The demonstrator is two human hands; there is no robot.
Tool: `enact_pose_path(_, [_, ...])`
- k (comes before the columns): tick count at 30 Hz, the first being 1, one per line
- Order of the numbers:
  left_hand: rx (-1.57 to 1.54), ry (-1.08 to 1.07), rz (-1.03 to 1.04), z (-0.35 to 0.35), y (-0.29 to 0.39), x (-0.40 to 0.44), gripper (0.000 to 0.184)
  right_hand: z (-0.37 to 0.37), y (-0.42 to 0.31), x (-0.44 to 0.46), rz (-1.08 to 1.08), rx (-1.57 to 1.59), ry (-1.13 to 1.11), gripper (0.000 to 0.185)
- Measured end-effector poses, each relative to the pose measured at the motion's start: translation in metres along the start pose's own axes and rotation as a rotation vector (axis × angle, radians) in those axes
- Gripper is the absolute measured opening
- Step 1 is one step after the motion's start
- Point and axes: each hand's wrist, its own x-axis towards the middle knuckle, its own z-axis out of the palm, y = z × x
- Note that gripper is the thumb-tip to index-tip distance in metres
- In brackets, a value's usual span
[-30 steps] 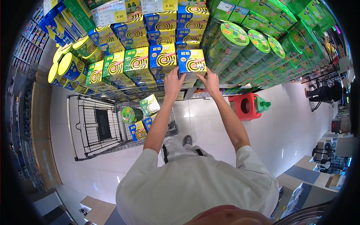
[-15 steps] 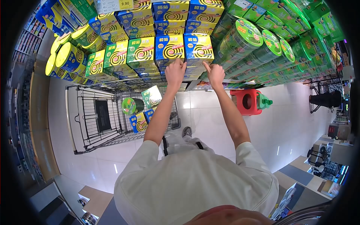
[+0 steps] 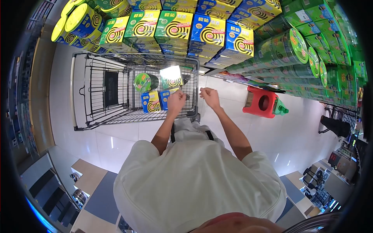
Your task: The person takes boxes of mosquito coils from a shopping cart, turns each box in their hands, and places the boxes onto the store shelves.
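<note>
My left hand (image 3: 176,101) hovers over the right end of the wire cart (image 3: 104,124), fingers curled together with nothing seen in them. Right of the cart, over the floor, my right hand (image 3: 210,97) has its fingers curled in; nothing shows in it. In the cart lie a round green-lidded tub (image 3: 142,82), a green-and-white box (image 3: 171,76), a blue-and-yellow box (image 3: 150,101) and a second one (image 3: 164,100), partly behind my left hand. Blue-and-yellow boxes (image 3: 237,40) and green boxes (image 3: 173,27) stand stacked on the display ahead.
A red stool (image 3: 259,102) with green bottles (image 3: 280,107) beside it stands on the floor at the right. Green-lidded tubs (image 3: 298,46) are stacked at the upper right, yellow-lidded tubs (image 3: 82,19) at the upper left. A dark-clothed person's legs (image 3: 335,126) show at the far right.
Both hands have left the blue-and-yellow boxes on the display and come back toward my body. The display has shifted up in view, and the cart appears closer to the middle.
</note>
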Motion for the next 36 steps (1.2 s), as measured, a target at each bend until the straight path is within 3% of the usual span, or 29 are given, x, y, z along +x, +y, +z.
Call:
enact_pose_path(3, [0.138, 0.01, -0.173, 0.0, -0.064, -0.008, 0.02, 0.045, 0.027, -0.004, -0.007, -0.041, -0.149, 0.032])
enact_pose_path(6, [0.061, 0.002, -0.284, -0.01, -0.102, -0.012, 0.022, 0.073, 0.025, -0.006, 0.057, -0.158, -0.271, 0.032])
enact_pose_path(7, [0.054, -0.006, -0.361, -0.001, -0.131, -0.01, 0.035, 0.09, 0.065, 0.004, 0.011, -0.124, -0.33, 0.036])
enact_pose_path(8, [0.055, -0.01, -0.372, 0.001, -0.14, -0.009, 0.035, 0.099, 0.068, 0.005, 0.021, -0.123, -0.338, 0.036])
enact_pose_path(10, [0.178, 0.047, -0.422, 0.003, -0.152, -0.007, 0.05, 0.118, 0.07, 0.005, 0.175, -0.159, -0.345, 0.029])
enact_pose_path(12, [0.141, 0.004, -0.503, 0.001, -0.153, -0.002, 0.06, 0.135, 0.1, 0.011, 0.123, -0.144, -0.352, 0.037])
enact_pose_path(15, [0.099, -0.062, -0.557, 0.011, -0.16, 0.004, 0.072, 0.143, 0.088, 0.01, 0.199, -0.321, -0.198, 0.04])
enact_pose_path(18, [0.115, -0.108, -0.567, 0.006, -0.148, 0.007, 0.069, 0.147, 0.09, 0.018, 0.325, -0.39, -0.211, 0.034])
enact_pose_path(20, [0.102, -0.1, -0.567, 0.003, -0.144, 0.011, 0.065, 0.153, 0.093, 0.017, 0.29, -0.394, -0.161, 0.03])
enact_pose_path(22, [0.052, -0.169, -0.588, 0.004, -0.146, 0.016, 0.062, 0.158, 0.1, 0.018, 0.287, -0.331, -0.017, 0.027])
enact_pose_path(24, [0.075, -0.181, -0.576, 0.011, -0.15, 0.02, 0.061, 0.163, 0.11, 0.022, 0.348, -0.312, -0.053, 0.035])
enact_pose_path(27, [-0.164, -0.138, -0.554, 0.024, -0.162, 0.018, 0.065, 0.17, 0.118, 0.023, 0.283, -0.286, -0.027, 0.047])
enact_pose_path(29, [-0.369, -0.143, -0.604, 0.02, -0.15, 0.019, 0.071, 0.163, 0.106, 0.024, 0.358, -0.194, -0.155, 0.059])
enact_pose_path(32, [-0.482, -0.195, -0.677, 0.017, -0.148, 0.021, 0.08, 0.157, 0.092, 0.021, 0.346, -0.161, -0.228, 0.06])
enact_pose_path(36, [-0.525, -0.157, -0.663, 0.007, -0.126, 0.015, 0.074, 0.149, 0.081, 0.015, 0.324, -0.139, -0.165, 0.055])
